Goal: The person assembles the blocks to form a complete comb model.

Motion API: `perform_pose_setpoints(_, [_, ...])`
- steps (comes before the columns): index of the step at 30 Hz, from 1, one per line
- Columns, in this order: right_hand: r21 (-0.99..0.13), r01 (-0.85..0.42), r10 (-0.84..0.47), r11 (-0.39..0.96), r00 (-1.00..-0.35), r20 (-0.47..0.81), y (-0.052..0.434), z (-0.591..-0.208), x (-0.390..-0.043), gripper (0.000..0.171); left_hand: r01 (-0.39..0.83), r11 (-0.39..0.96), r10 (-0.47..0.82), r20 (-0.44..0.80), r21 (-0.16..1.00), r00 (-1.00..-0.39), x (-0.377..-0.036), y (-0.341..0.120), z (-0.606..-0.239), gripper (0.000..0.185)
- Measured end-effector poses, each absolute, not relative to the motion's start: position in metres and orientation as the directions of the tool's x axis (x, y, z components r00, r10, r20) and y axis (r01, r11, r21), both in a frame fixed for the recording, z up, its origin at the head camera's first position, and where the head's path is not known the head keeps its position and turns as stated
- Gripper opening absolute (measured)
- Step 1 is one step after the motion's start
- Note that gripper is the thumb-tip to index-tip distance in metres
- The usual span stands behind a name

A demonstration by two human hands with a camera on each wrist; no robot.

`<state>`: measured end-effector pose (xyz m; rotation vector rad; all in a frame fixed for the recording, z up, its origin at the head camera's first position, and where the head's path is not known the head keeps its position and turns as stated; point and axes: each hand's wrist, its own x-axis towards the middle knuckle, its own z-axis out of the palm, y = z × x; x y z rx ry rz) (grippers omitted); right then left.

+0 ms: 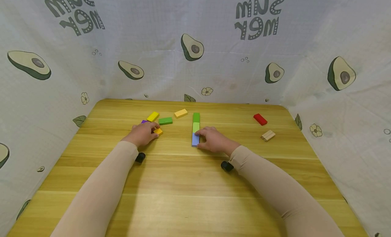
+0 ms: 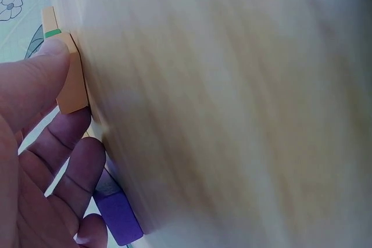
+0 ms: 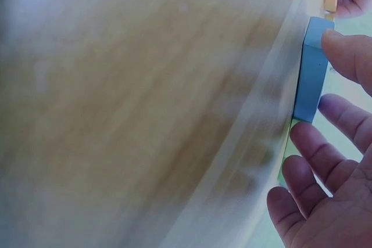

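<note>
**Two hands at work among coloured blocks**

The right hand's [image 1: 213,140] thumb and fingers [image 3: 349,56] pinch a flat blue wooden block [image 1: 195,139], the near end of a straight row that runs away from the person through a light green block [image 1: 196,127] to a dark green block [image 1: 196,117]. The left hand's [image 1: 143,133] thumb and curled fingers [image 2: 43,79] grip a small orange wooden block [image 1: 158,131], with a purple block [image 2: 118,219] just beside the fingertips. Nearby on the light wooden table [image 1: 195,196] lie a yellow block [image 1: 152,116], a green block [image 1: 165,121] and a pale orange block [image 1: 181,113]. Well apart to the right sit a red block [image 1: 260,119] and a plain wooden block [image 1: 268,135].
</note>
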<state>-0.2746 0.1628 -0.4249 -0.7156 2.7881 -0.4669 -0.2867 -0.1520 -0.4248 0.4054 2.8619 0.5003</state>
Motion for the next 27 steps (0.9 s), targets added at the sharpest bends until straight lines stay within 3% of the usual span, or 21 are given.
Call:
perform_pose_setpoints(13, [-0.432, -0.368, -0.463, 0.823, -0.876, -0.137, 0.169, -0.425, -0.279, 0.055, 0.22, 0.908, 0.291, -0.16, 0.357, -0.943, -0.286, -0.15, -0.423, 0.037])
perform_pose_setpoints(27, [-0.43, -0.32, -0.436, 0.844, -0.877, -0.203, 0.172, -0.422, -0.302, 0.063, 0.229, 0.908, 0.295, -0.147, 0.352, -0.944, -0.285, -0.15, -0.422, 0.036])
